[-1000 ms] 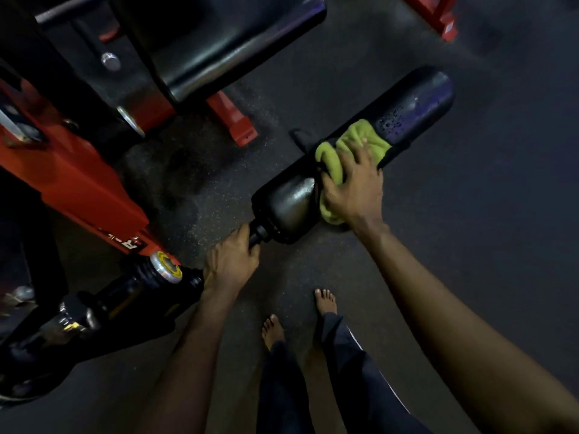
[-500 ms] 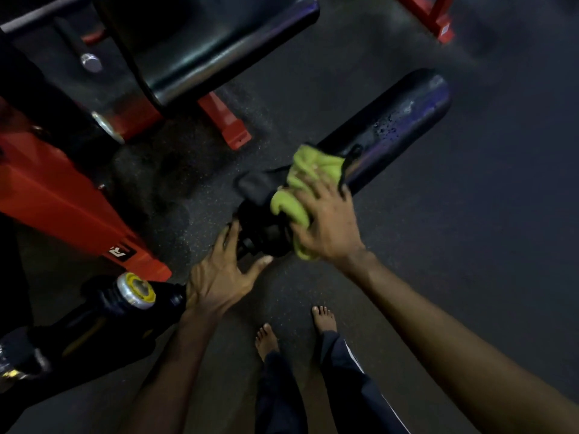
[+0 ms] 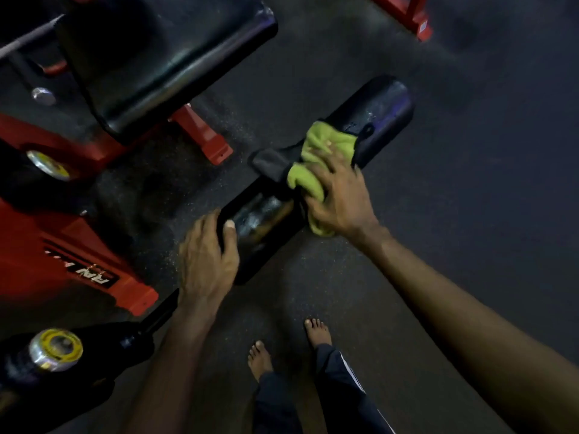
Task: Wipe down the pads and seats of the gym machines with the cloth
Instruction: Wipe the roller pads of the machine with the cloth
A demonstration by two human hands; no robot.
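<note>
from my seat at the remote end, the roller pad (image 3: 376, 111) runs across the middle of the view, from its near end at 7 o'clock up to its far end at 1 o'clock, held off the floor (image 3: 470, 245) on a black bar (image 3: 156, 317). my left hand (image 3: 206, 258) grips the near end, thumb over the top and fingers curled round the far side. my right hand (image 3: 341, 198) lies spread and fairly flat on the green cloth (image 3: 316, 142), pressing it onto the middle of the roller. the cloth is bunched, with some of it showing past my fingertips and some under the heel of the hand.

i judge the cloth soft, light and limp, so it will fold and creep unless i keep a broad palm on it. the roller's skin looks glossy and wet in spots, so i expect it to be slick, and it may turn on its bar; the grip at the near end is the place to steady it. a dark flap (image 3: 269, 164) sticks out at the roller's 10 o'clock side; i cannot tell what it is.

the black seat (image 3: 169, 57) on the red frame (image 3: 47, 245) sits at 11 o'clock, still to be wiped, i judge.
</note>
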